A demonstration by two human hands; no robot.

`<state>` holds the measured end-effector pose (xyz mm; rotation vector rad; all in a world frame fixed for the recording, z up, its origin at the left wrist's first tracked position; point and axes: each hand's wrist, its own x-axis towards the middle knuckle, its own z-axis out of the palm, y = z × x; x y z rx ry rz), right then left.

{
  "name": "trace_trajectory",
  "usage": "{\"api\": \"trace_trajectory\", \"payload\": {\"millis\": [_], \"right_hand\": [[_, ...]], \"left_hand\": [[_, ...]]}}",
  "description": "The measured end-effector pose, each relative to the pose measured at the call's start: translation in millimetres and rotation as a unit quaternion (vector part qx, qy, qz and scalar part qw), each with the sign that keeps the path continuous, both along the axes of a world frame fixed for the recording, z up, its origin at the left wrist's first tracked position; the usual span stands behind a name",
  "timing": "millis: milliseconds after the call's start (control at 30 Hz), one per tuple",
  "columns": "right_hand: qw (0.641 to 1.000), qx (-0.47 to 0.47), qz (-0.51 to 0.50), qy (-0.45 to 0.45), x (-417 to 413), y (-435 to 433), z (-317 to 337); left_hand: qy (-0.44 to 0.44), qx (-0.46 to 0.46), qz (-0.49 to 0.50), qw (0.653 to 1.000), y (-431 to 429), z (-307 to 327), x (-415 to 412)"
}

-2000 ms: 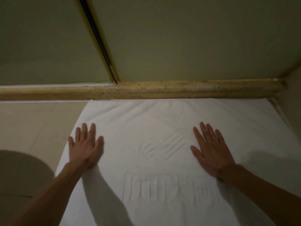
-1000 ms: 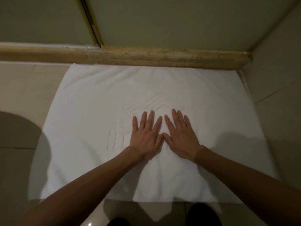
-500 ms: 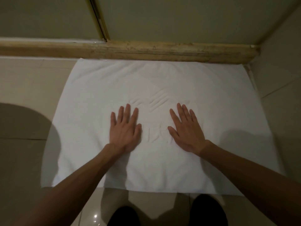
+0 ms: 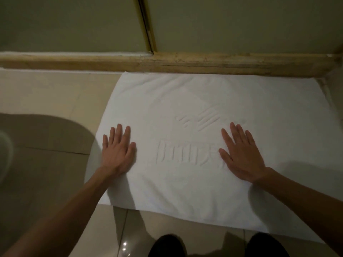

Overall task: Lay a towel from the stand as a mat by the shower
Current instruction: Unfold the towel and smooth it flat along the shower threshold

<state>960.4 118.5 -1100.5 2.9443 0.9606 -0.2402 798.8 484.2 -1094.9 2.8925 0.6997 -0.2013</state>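
Observation:
A white towel [image 4: 185, 93] with an embossed logo lies spread flat on the tiled floor, its far edge against the stone shower threshold [image 4: 204, 63]. My left hand [image 4: 117, 151] presses palm down near the towel's left edge, fingers spread. My right hand [image 4: 241, 154] lies flat on the towel right of the logo, fingers apart. Neither hand holds anything.
Behind the threshold stand the glass shower panels with a brass door frame [image 4: 148, 25]. A wall [image 4: 336, 89] borders the towel on the right. Beige floor tiles [image 4: 46, 93] stretch to the left. My dark shoes [image 4: 167, 245] are at the towel's near edge.
My hands were together at the towel's centre a second ago and have slid apart, the left toward the left edge, the right outward. The view has shifted left.

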Motion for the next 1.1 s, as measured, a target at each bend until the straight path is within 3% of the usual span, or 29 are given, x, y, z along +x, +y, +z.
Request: {"api": "trace_trajectory", "payload": {"millis": [367,633,800,1100], "right_hand": [[0.999,0.009,0.003,0.036,-3.2,3.0,12.0],[0.996,0.003,0.006,0.085,-51.7,-11.0,25.3],[0.998,0.021,0.008,0.060,-90.9,-8.2,28.7],[0.999,0.003,0.006,0.050,-102.9,-5.7,19.3]], "left_hand": [[0.001,-0.018,0.011,1.000,-3.6,11.4,-1.6],[-0.026,-0.029,-0.132,0.991,-130.9,19.2,28.3],[-0.018,-0.048,-0.209,0.977,-209.3,10.2,18.1],[0.011,-0.014,-0.218,0.976,-205.3,-1.8,-1.2]]}}
